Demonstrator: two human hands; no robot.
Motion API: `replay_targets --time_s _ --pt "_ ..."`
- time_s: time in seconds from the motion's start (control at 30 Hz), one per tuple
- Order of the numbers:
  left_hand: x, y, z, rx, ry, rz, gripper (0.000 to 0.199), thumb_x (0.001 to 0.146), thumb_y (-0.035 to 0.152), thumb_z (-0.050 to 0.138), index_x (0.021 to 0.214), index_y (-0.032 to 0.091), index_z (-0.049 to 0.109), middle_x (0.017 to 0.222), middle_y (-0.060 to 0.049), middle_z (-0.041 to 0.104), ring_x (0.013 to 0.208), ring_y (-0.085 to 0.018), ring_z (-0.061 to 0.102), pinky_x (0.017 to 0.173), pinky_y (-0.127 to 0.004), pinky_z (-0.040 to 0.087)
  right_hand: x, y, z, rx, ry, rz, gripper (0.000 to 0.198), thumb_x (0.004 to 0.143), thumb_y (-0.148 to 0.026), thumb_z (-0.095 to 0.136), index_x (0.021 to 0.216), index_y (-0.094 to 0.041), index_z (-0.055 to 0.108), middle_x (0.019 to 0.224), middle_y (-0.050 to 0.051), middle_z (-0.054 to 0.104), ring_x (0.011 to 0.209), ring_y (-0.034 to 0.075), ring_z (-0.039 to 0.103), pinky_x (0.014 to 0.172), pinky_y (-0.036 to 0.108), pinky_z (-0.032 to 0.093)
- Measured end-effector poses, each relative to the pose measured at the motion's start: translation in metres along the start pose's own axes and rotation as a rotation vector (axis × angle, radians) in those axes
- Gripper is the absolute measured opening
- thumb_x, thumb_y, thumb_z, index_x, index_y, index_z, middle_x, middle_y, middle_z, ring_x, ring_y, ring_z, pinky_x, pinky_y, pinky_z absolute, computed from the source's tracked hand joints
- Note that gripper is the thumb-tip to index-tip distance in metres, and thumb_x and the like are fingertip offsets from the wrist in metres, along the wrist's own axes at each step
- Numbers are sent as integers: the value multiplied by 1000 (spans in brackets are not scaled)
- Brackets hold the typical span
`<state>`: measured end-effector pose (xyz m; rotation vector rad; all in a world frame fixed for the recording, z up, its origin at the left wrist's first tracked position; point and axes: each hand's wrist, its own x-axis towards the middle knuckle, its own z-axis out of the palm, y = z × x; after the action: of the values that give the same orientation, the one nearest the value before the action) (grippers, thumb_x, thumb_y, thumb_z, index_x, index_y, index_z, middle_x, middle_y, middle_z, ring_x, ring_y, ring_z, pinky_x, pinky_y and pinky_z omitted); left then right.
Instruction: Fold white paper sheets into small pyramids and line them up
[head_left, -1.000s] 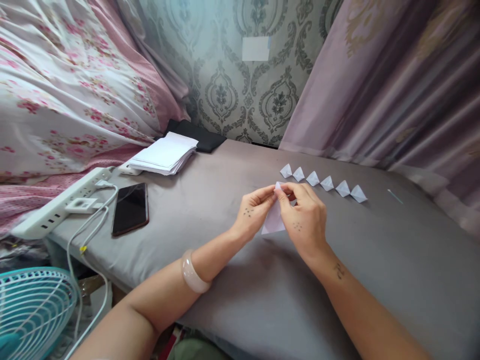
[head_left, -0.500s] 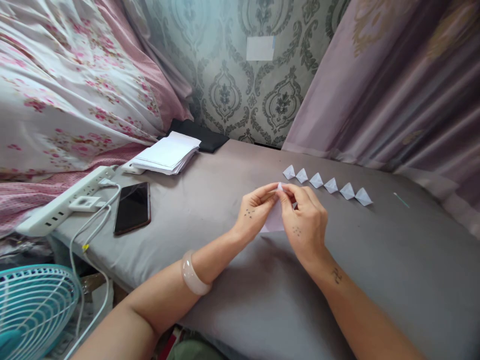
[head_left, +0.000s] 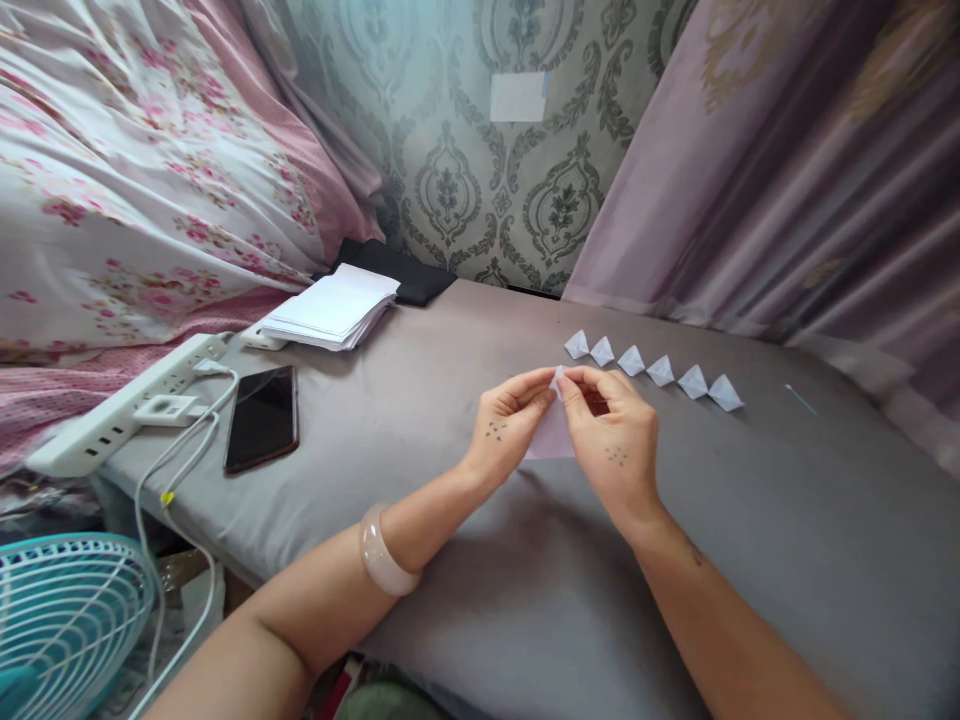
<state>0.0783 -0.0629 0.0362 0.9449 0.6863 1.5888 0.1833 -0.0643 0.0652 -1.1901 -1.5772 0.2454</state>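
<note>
A partly folded sheet of paper is held between both hands above the grey cloth surface. My left hand pinches its folded top from the left, thumb and fingers pressed together. From the right, my right hand pinches the same peak, its fingers bent and mostly behind the paper. The lower part of the sheet hangs below the hands, pale and flat. Just beyond the right hand, several small folded paper pyramids stand in a slanting row.
At the back left lies a stack of white paper by a black flat item. Nearer are a phone, a white power strip with cables, and a blue fan. A thin stick lies at right.
My right hand has turned slightly, its wrist rolling and its fingers shifting on the paper. My left hand stays almost still, still pinching the peak.
</note>
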Motion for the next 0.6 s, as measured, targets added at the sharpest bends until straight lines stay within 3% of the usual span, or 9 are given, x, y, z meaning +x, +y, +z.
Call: replay_targets --time_s 0.33,0.6 --pt "-2 4 1 86 -18 15 21 75 26 73 96 21 75 97 -5 74 97 -21 67 93 -36 49 5 4 -6 72 -74 112 25 84 -37 56 84 -18 73 82 6 71 69 17 62 65 31 51" --pt "3 13 -2 39 73 -45 19 69 32 79 79 17 76 82 -5 74 75 -15 64 75 -29 49 1 -4 -3 9 -123 -15 20 86 -28 55 86 -19 72 82 5 67 71 16 62 66 30 50"
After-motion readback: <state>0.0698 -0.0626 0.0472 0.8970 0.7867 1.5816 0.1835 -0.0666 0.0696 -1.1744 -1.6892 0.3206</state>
